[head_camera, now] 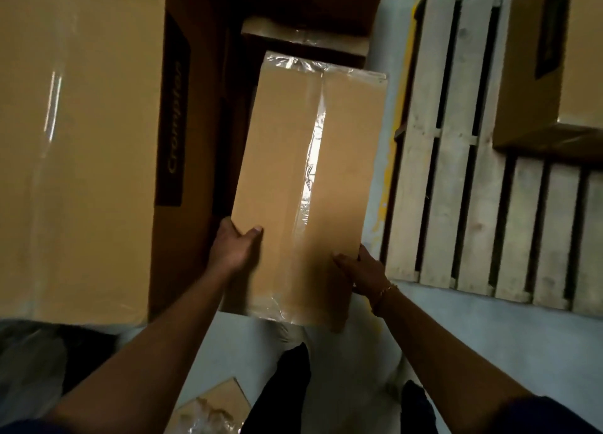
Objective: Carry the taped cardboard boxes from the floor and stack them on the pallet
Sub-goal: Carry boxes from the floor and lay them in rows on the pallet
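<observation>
Head view: I have the long taped box (303, 185) gripped at its near end. My left hand (233, 247) is clamped on the left edge and my right hand (362, 270) on the right edge, each thumb lying on the top face and the fingers wrapped out of sight. The box sits between a large box (81, 140) on the left and the pallet (463, 172) on the right.

I judge the cardboard stiff and the load moderate. The glossy tape down the seam looks slippery, so bare cardboard at the side edges or under the corners is the better hold.

Hidden from me are the underside, my fingers and whether the far end has left the floor (456, 335). Another box (548, 75) on the pallet is cut off at the frame edge. Blur and dim light swallow the detail.
</observation>
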{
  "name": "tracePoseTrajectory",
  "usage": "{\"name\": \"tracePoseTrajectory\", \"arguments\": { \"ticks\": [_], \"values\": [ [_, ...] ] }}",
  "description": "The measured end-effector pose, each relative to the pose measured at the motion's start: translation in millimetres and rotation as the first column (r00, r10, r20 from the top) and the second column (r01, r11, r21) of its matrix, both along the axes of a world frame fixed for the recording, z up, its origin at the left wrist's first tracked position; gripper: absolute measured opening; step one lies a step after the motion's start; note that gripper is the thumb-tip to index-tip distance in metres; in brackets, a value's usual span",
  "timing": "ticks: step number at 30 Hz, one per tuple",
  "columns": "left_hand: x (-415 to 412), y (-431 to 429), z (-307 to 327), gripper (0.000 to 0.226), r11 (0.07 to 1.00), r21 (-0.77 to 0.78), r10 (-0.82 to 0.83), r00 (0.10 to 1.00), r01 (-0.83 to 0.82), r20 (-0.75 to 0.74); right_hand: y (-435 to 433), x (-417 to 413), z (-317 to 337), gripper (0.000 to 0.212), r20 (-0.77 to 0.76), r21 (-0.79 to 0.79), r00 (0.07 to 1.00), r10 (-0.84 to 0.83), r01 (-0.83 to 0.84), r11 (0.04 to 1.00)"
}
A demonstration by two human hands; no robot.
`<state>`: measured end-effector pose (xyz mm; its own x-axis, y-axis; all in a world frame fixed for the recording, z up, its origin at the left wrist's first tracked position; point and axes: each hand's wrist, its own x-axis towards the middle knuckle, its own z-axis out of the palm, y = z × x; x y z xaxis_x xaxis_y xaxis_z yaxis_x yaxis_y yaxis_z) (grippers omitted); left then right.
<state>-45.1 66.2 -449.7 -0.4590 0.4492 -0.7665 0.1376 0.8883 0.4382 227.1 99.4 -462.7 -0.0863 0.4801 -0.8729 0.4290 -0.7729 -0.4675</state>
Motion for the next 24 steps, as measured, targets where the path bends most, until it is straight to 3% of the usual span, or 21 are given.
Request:
{"name": "tracePoseTrajectory", "arguments": {
  "ticks": [1, 4, 7, 10, 16, 24],
  "values": [
    [3, -2, 1, 0.06, 0.999, 0.02, -0.027, 1.0, 0.027, -0.017, -2, 1, -1, 0.038, 0.018, 0.047, 1.0, -0.005, 0.004, 0.999],
    [21, -18, 20, 0.061, 0.992, 0.092, -0.083, 0.996, 0.086, -0.041, -9, 10, 20, 0.066, 0.014, 0.083, 0.998, -0.066, 0.065, 0.994],
    [49, -27, 57, 0.052, 0.986, 0.145, -0.071, 0.996, 0.08, -0.062, -11, 35, 55, 0.076, 0.003, 0.114, 0.995, -0.103, 0.102, 0.988],
    [85, -27, 92, 0.052, 0.986, 0.149, -0.069, 0.995, 0.08, -0.076, -5, 67, 102, 0.06, 0.011, 0.155, 0.995, -0.097, 0.094, 0.983],
    [184, 5, 154, 0.066, 0.983, 0.152, -0.085, 0.992, 0.098, -0.088, 23, 161, 163, 0.049, 0.028, 0.204, 0.993, -0.116, 0.108, 0.973],
    [317, 64, 157, 0.061, 0.984, 0.179, 0.023, 0.996, -0.007, -0.086, 122, 289, 167, 0.061, 0.001, 0.302, 0.997, -0.075, 0.071, 0.951]
  ]
}}
